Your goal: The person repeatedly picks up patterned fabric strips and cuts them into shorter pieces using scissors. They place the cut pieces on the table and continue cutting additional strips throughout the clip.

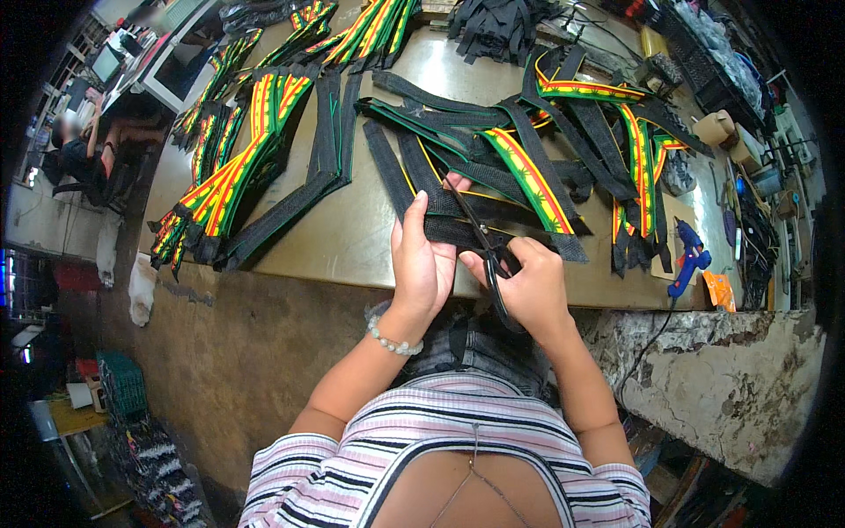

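My right hand grips a pair of black-handled scissors, whose blades point up and left across black webbing. In my left hand is the end of a black strap, pinched between thumb and fingers beside the blades. Whether the blades cut into it I cannot tell. Just beyond my hands lies a loose heap of black straps, some with green or yellow edges. One strap there shows a red, yellow and green band with dark leaf shapes.
Bundled striped straps cover the left of the metal table. More striped straps lie at the right, near a blue glue gun with a cord and an orange packet. Black strips are piled at the back. Another person sits far left.
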`<state>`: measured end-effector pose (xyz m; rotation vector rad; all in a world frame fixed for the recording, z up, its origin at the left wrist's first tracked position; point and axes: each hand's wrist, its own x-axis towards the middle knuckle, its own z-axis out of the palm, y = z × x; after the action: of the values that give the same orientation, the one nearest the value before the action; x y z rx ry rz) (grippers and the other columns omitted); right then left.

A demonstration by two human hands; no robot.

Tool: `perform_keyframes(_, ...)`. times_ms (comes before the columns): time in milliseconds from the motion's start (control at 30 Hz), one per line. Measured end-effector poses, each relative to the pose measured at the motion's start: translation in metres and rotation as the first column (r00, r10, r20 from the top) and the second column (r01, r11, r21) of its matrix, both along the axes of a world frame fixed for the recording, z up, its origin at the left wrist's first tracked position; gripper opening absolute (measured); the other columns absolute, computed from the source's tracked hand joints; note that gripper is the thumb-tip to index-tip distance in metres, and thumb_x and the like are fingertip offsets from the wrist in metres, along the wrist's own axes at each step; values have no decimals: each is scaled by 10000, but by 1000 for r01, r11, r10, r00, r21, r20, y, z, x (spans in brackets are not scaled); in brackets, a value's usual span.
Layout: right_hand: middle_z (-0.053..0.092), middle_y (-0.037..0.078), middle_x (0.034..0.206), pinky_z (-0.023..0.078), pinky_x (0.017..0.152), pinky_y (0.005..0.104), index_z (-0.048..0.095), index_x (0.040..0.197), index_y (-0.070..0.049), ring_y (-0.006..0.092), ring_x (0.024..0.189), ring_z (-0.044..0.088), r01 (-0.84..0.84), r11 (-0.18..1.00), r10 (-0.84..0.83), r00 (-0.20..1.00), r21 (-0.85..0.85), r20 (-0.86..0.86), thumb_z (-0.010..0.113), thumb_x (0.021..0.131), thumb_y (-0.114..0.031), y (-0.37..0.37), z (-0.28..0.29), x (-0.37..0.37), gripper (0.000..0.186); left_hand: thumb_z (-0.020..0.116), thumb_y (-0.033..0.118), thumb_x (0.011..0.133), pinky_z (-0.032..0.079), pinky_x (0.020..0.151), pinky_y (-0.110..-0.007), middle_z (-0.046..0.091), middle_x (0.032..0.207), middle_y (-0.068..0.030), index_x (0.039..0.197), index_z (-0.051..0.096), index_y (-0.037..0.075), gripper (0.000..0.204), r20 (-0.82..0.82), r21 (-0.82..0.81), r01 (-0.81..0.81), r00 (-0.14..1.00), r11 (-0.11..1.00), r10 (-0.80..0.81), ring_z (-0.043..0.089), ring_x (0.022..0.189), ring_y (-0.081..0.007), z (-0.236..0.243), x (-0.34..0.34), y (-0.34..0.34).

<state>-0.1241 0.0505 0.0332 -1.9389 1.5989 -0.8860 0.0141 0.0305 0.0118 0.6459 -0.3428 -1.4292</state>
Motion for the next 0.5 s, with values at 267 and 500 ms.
perform_keyframes(267, 519, 156, 917, 504, 615, 480, 493, 901, -9, 393, 749, 622, -72, 995, 88, 948, 65, -305, 786, 673, -564, 25, 14, -9, 668, 181, 474, 1024, 304, 1145, -402, 456, 1427, -190, 1412, 346, -77, 693, -195, -61, 109, 973, 992, -119, 417, 1342, -263, 7, 7, 1)
perform_keyframes(500, 516, 146, 849, 481, 608, 447, 485, 841, -3, 365, 730, 594, -16, 1000, 19, 967, 16, -254, 802, 690, -502, 24, 9, 0, 610, 106, 618, 988, 330, 1124, -405, 476, 1404, -181, 1368, 416, -57, 835, -68, -65, 135, 988, 989, -139, 442, 1313, -257, 2, -9, 7)
